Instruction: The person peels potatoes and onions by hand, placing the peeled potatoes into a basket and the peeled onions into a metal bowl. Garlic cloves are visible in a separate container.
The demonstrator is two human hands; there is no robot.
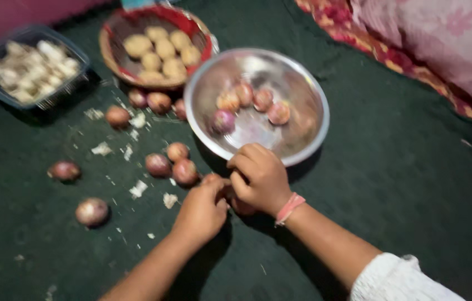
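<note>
My left hand (202, 209) and my right hand (259, 177) meet just in front of a steel bowl (302, 139), both closed around one small onion (241, 207) that is mostly hidden by my fingers. A pink band sits on my right wrist. The bowl holds several peeled onions (252, 103). Unpeeled red-brown onions (172, 164) lie loose on the dark green cloth to the left of my hands, with white bits of peel among them.
A woven basket (114, 58) with a red lining holds several potatoes at the back. A dark plastic tray (77, 56) of garlic stands at the far left. Patterned pink fabric (442, 50) lies at the right edge.
</note>
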